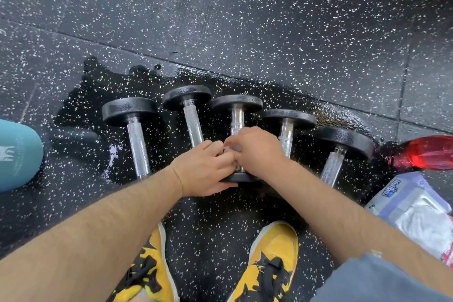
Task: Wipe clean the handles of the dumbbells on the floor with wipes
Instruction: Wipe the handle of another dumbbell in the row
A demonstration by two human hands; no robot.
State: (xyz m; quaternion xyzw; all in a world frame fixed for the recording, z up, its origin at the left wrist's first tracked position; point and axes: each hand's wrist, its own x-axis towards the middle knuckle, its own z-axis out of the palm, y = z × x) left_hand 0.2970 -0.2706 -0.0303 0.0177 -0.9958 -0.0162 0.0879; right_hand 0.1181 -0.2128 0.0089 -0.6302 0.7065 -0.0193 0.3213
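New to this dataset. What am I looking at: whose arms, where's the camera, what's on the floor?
No robot: a person works bare-handed, filmed by one head-worn camera looking down. Five dumbbells lie in a row on a speckled floor with a wet patch. The hands meet at the handle of the middle dumbbell: the left hand curls round it, the right hand pinches what looks like a wipe. A pack of wipes and a red bottle are at the right, a teal bottle at the left. Yellow shoes show below.
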